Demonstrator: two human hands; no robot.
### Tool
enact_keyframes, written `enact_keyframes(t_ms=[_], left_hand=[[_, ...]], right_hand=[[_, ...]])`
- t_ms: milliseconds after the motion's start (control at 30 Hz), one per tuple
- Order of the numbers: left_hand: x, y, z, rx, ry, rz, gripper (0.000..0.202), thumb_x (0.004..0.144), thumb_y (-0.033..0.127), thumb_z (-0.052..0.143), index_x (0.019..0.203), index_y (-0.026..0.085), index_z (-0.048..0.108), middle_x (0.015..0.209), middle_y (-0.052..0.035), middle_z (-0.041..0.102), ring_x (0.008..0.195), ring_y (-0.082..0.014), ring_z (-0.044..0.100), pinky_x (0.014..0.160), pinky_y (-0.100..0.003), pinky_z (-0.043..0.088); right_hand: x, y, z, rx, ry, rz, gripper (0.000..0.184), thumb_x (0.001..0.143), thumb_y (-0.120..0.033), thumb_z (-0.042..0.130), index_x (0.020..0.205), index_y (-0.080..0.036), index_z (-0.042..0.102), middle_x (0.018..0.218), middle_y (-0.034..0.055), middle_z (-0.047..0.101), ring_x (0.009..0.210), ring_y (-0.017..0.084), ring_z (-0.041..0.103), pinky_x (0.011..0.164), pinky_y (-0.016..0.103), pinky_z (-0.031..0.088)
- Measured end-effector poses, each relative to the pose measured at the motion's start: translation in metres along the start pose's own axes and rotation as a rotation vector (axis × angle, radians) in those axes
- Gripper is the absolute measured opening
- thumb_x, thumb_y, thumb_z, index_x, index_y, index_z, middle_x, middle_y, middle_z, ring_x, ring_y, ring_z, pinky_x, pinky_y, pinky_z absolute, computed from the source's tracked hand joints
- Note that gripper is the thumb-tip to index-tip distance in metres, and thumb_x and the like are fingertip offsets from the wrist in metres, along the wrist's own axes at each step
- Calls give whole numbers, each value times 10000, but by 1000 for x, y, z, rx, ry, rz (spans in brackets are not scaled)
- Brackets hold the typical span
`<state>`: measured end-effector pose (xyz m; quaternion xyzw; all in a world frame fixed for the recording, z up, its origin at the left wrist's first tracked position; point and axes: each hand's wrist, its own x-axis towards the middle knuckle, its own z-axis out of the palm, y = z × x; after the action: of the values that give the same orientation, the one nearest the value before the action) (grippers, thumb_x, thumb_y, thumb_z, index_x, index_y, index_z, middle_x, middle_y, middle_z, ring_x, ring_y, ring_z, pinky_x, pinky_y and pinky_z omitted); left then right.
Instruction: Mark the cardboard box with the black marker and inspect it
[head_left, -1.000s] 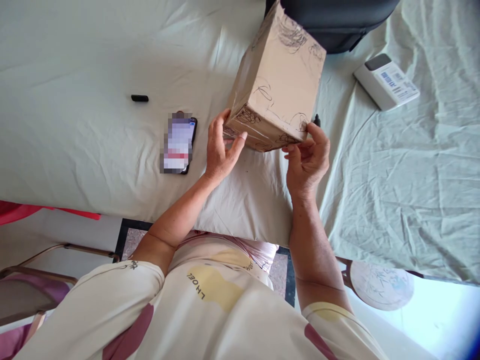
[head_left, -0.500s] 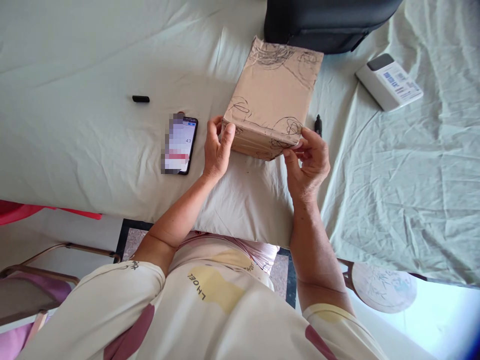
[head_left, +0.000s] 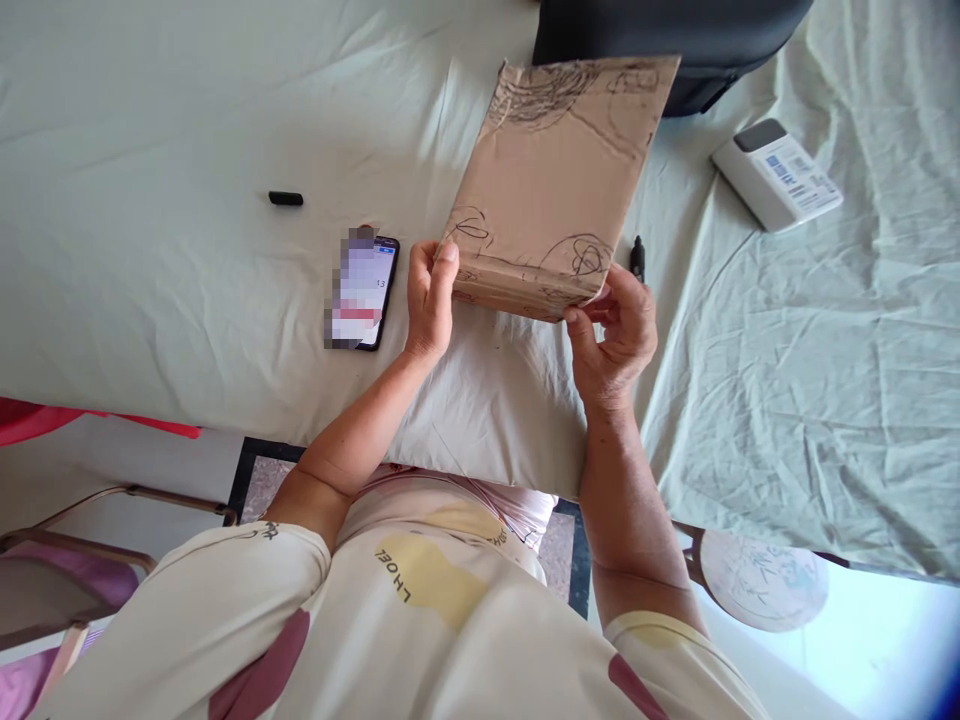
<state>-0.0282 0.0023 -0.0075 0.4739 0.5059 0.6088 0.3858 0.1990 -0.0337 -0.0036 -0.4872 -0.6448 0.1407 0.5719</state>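
A brown cardboard box [head_left: 555, 180] with black scribbles at its corners is in front of me on the cloth-covered table. Its top panel is tilted, the right side lifted. My left hand [head_left: 433, 300] grips the near left corner, thumb on top, the other fingers partly hidden behind the side. At the near right corner, my right hand [head_left: 619, 335] pinches the panel's edge between thumb and fingers. Just beyond the right hand lies a black marker [head_left: 637, 260]. To the left of the left hand is a phone [head_left: 365, 295] with a lit, partly blurred screen.
A black pen cap [head_left: 286, 199] lies left of the phone. A black bag [head_left: 667, 40] stands at the back, behind the box. On the right is a white and grey small box with a label [head_left: 780, 175]. A round stool [head_left: 765, 580] and a chair [head_left: 75, 560] flank me below the table.
The box's top panel has risen on its right side and tilted, its far right corner moving up and right. Both hands stay at the near corners.
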Motion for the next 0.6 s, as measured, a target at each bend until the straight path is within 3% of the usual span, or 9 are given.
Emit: enact_keyframes(t_ms=[133,333,433,600], left_hand=[[3,-8,2,-79,38,-103,634,1020,808,287,1354,334,545,1359,-48,641,1298,-229,688,1050,-436,601],[15,-15,-5,-100,-119,-110,848,939,902,128,1436,349,536,1420,-68,659,1349,-216,665,1099,-420,577],[10,-2,1,-190,-98,-168,807,985,859,138,1410,330,575,1392,-63,680,1304,-227,694,1069,-440,594],[-5,32,15,-526,-81,-505,621,1071,722,282,1325,275,630,1302,-62,697,1372,-295,657,1070,-493,598]], right_hand=[[4,1,-3,-1,30,-31,477,886,-606,760,1291,-357,722,1036,33,690,817,170,655,683,347,632],[5,1,-7,-2,61,-31,510,900,-682,714,1264,-327,748,1051,40,706,815,170,686,714,366,639],[2,2,-7,86,27,-28,568,924,-691,678,1376,-347,689,1122,41,723,895,183,718,741,367,647],[-1,3,-3,120,73,7,664,943,-763,584,1439,-324,639,1322,101,720,993,234,749,807,444,689]])
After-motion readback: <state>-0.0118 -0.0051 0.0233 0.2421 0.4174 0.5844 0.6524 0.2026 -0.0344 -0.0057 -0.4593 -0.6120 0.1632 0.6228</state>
